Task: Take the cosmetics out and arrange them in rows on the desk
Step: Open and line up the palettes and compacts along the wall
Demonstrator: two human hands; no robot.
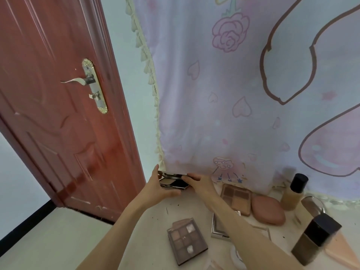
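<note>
Pale desk (pixel 148 227) against a pink printed curtain (pixel 233 114), far-left corner. Both hands, left hand (pixel 155 189) and right hand (pixel 200 185), hold an open compact (pixel 174 183), fingers curled round its ends. Risk: it's near the desk edge; sloppy release drops it, or the lid snaps shut.
</note>
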